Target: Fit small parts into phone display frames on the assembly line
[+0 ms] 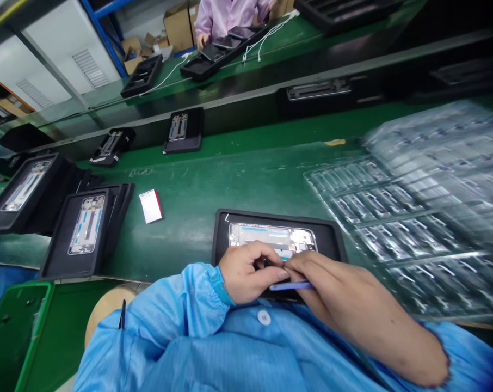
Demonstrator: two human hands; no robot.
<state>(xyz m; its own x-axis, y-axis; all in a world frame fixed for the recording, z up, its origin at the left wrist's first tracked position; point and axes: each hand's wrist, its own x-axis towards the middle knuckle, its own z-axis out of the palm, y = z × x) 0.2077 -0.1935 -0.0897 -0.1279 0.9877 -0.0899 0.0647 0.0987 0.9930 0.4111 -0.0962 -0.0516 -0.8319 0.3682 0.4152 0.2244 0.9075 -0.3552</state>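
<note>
A phone frame (pixel 260 233) with silver metal, blue strips and a small board lies in a black foam tray (pixel 332 239) right in front of me. Over the near edge of that frame, my left hand (pixel 250 272) has thumb and forefinger pinched together. Whatever is between those fingertips is hidden. Close against it, my right hand (pixel 332 280) is closed, its fingertips meeting the left ones. A thin purple stick-like tool (pixel 291 285) sticks out from under the right fingers toward the left thumb. Its working end cannot be made out.
Stacked black trays with phone frames (pixel 85 226) stand at the left. A small white pad (pixel 151 206) lies nearby. Clear plastic blister trays (pixel 410 218) cover the right side. Further trays (pixel 183 130) sit along the far ledge. Across the bench is a person in pink (pixel 226 16).
</note>
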